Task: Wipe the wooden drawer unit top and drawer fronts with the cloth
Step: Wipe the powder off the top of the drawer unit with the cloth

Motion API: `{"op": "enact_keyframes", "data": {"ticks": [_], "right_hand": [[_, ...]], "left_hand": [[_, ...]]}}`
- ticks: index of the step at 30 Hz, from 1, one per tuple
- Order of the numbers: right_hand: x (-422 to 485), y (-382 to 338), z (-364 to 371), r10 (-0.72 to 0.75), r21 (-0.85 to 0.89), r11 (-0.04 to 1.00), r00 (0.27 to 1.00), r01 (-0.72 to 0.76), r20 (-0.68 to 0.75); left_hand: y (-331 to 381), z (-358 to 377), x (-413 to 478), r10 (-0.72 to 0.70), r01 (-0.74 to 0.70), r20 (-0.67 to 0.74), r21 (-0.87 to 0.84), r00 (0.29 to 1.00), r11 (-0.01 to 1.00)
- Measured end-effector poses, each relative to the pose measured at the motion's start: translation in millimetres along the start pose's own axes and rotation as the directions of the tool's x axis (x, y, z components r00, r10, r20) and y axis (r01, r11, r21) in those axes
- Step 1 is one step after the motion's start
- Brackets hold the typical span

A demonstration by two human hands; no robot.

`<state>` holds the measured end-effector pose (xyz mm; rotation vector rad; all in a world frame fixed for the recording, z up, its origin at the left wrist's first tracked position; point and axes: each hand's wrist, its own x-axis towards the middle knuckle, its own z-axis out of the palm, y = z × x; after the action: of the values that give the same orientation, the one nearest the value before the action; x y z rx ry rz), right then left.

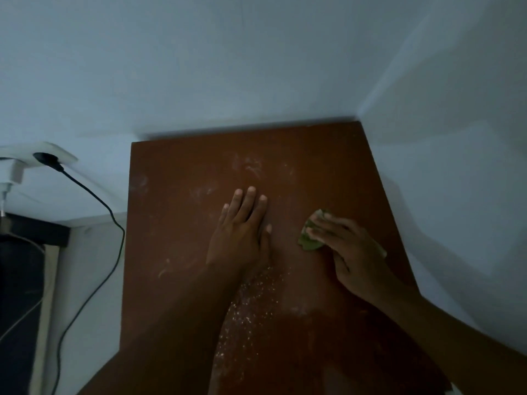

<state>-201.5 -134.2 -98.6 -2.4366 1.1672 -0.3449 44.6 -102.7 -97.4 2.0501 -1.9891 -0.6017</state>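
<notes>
The reddish-brown wooden top of the drawer unit fills the middle of the view, seen from above. White dust smears and specks lie on it, thickest near its front middle. My left hand rests flat on the top, palm down, fingers together. My right hand presses a crumpled green cloth onto the top, right of the left hand. Most of the cloth is hidden under the fingers. The drawer fronts are out of sight.
The unit stands in a corner, with pale walls behind it and on its right. A white wall socket at the left holds a black plug, whose cable hangs down beside the unit. A white charger sits further left.
</notes>
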Motion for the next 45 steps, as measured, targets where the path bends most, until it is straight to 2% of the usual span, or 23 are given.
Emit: {"op": "enact_keyframes", "data": {"ticks": [3,5,7,9,13,19,22,24,28,30,34,38,40,42,44,45], "right_hand": [[36,8,-21,0.009,0.122,0.992,0.991,0.007,-0.135],[77,30,-37,0.115,0.124,0.988,0.965,-0.088,-0.235],[111,57,-43,0.233,0.102,0.971,0.953,-0.217,-0.194],[121,68,-29,0.250,0.045,0.968,0.958,-0.246,-0.142],[92,45,4,0.154,-0.004,0.987,0.966,-0.158,-0.207],[6,-12,19,0.086,0.087,0.993,0.987,-0.074,-0.138],[-52,-52,23,0.071,0.169,0.984,0.996,-0.061,-0.053],[-74,-66,9,0.043,0.194,0.980,0.998,-0.035,-0.039],[-44,-14,-31,0.222,0.159,0.969,0.948,-0.189,-0.228],[-31,17,-30,0.289,0.132,0.955,0.930,-0.265,-0.227],[-89,-10,6,0.230,0.058,0.973,0.947,-0.223,-0.223],[-160,-65,22,0.146,0.133,0.983,0.982,-0.130,-0.117],[-167,-68,17,0.128,0.177,0.978,0.987,-0.110,-0.096],[-150,-51,1,0.225,0.211,0.960,0.958,-0.186,-0.177],[-118,-21,-10,0.354,0.212,0.929,0.896,-0.304,-0.268],[-102,-12,-11,0.383,0.198,0.920,0.884,-0.339,-0.269]], "left_hand": [[0,0,3,-0.013,0.013,0.027,0.011,1.000,1.000],[1,-1,4,-0.021,0.020,0.041,0.021,0.999,1.000],[2,1,5,-0.021,0.020,0.039,0.043,0.999,0.999],[1,3,6,-0.024,0.021,0.035,0.064,0.999,0.998],[0,5,8,-0.023,0.021,0.019,0.081,1.000,0.996],[2,-5,10,-0.031,0.024,0.103,0.077,0.994,0.997],[1,-11,8,-0.024,0.006,0.168,0.110,0.985,0.994],[3,-12,-2,-0.016,-0.005,0.153,0.138,0.988,0.990],[23,1,-47,0.050,-0.058,0.069,0.123,0.996,0.991],[39,14,-75,0.067,-0.071,0.064,0.074,0.996,0.995],[56,37,-115,0.029,-0.030,0.041,0.023,0.999,0.999],[49,46,-137,-0.018,0.017,0.029,0.045,0.999,0.999],[45,43,-145,-0.045,0.044,0.019,0.050,0.999,0.998],[39,40,-150,-0.054,0.052,0.020,0.081,0.998,0.995],[33,40,-151,-0.049,0.047,0.021,0.101,0.999,0.994],[31,41,-150,-0.048,0.046,0.024,0.101,0.999,0.994]]}}
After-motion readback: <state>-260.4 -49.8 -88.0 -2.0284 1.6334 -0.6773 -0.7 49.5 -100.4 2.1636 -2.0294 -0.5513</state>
